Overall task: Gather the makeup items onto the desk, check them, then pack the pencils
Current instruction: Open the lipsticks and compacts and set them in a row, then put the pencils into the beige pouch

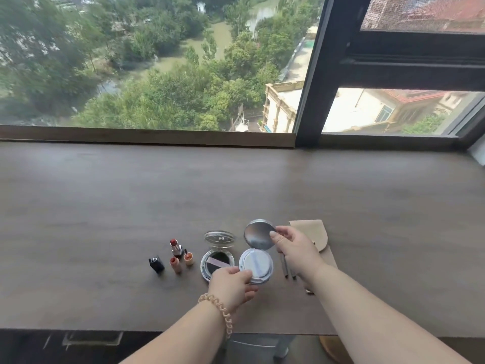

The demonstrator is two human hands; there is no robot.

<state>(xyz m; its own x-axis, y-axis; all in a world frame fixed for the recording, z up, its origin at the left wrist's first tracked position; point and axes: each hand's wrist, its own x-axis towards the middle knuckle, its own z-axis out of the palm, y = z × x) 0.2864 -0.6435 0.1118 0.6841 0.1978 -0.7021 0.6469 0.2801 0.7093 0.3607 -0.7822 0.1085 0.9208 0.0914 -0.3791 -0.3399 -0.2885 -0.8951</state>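
Desk (105, 206), dark wood grain, set along a window (157, 61). All places given from the white compact (256, 265).

White compact: at the near middle of the desk, open. Round base flat, white puff showing on top. Mirrored lid (258, 233) hinged at the far side, tilted up and back toward the window, mirror facing the person.

Left hand (231, 283): grasps the base at its near-left rim, thumb on top, fingers curled under the edge. Beaded bracelet (223, 311) on the wrist.

Right hand (294, 248): pinches the right edge of the lid between thumb and fingertips.

Just left, almost touching: a second round compact (217, 261), dark pan inside, its clear lid (219, 239) open toward the window.

Further left: a red lipstick (176, 246) standing upright, uncapped, bullet up. Two short orange-topped tubes (175, 264) near it, upright. Furthest left: a black cap (156, 264) lying on its side.

Just right: two grey pencils (284, 266) side by side on the desk, long axis running from the person toward the window, far ends hidden under the right hand. Cannot tell which end is the tip.

Right, beyond the pencils: a beige pouch (313, 232), long axis likewise near-to-far, rounded flap at the window end, its middle covered by the right wrist.
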